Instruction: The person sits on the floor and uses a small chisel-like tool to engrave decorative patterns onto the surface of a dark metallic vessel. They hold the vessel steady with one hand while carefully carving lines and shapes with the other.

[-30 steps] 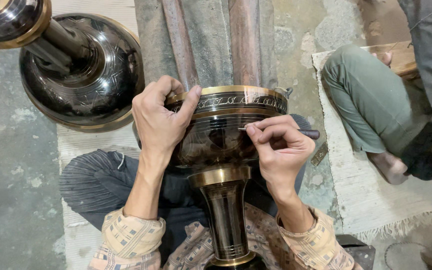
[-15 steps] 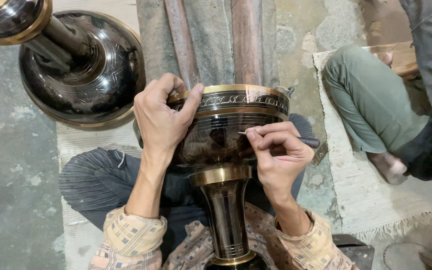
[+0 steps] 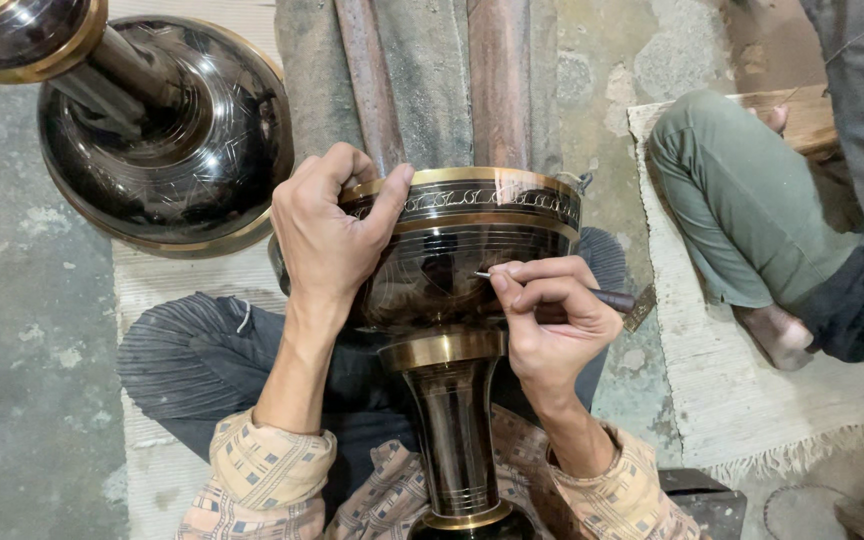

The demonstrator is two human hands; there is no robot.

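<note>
Pinched between my right hand's [image 3: 552,325] thumb and fingertips is a thin dark-handled metal engraving tool [image 3: 602,297], its long axis running level, tip pointing left onto the belly of the dark lacquered, brass-banded goblet-shaped vase [image 3: 452,270]. That vase lies across my lap, stem toward me, mouth away. My left hand [image 3: 327,235] wraps closed over its brass rim on the left side, steadying it. Beyond the vase's left sits a second dark engraved brass-rimmed vessel [image 3: 162,150]; to its right, another person's green-trousered leg [image 3: 742,210] rests on a pale mat [image 3: 732,400].
</note>
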